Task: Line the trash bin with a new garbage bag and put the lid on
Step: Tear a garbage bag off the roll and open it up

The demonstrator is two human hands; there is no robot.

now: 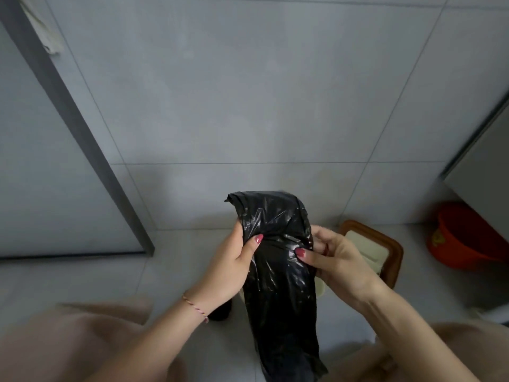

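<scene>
A black plastic garbage bag (278, 271) hangs unopened in front of me, held upright with its top near the wall. My left hand (228, 268) pinches its left edge between thumb and fingers. My right hand (336, 266) pinches its right edge at about the same height. Behind my right hand stands the cream trash bin lid (369, 246) with a brown rim (391, 249), set on the floor near the wall. The bin's body is mostly hidden behind the bag and my hands.
Grey tiled wall fills the upper view. A dark door frame (82, 139) runs down the left to the floor. An orange bucket (462, 238) sits at the right under a white cabinet (484, 172). My knees in beige fabric are at the bottom corners.
</scene>
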